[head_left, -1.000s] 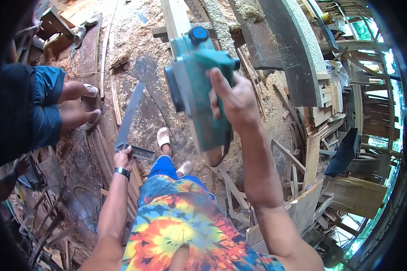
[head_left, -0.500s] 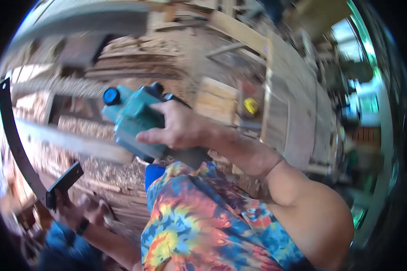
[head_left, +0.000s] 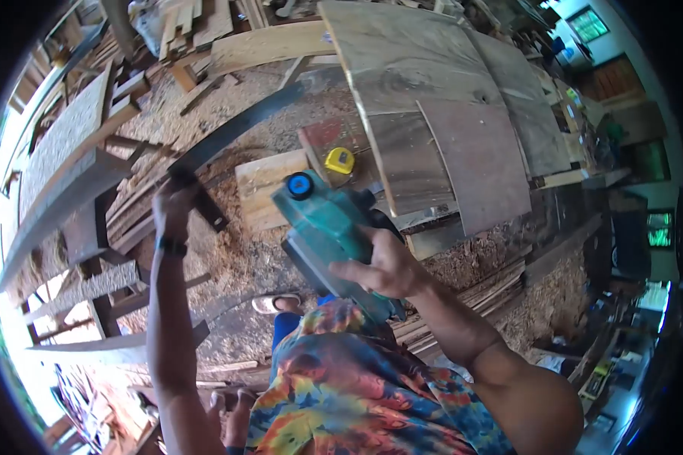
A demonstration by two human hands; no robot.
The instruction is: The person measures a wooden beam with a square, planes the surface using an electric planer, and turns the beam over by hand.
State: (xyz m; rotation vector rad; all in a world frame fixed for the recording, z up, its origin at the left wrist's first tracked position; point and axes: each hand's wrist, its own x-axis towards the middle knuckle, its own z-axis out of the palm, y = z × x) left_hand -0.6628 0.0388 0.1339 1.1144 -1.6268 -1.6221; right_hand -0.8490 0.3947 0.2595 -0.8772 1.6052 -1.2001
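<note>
I have the right hand (head_left: 383, 265) clasping the green planer (head_left: 325, 221) at the centre of my feed. At 9 o'clock the left hand (head_left: 173, 211) clenches the square (head_left: 206, 206), its blade (head_left: 237, 127) slanting toward 2 o'clock. 1 yellow tape measure (head_left: 340, 160) lies at 12 o'clock.

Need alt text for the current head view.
A person's right hand holds a green power planer, the left hand a large metal square. Ahead lies a yellow tape measure, with boards and wood shavings around.
</note>
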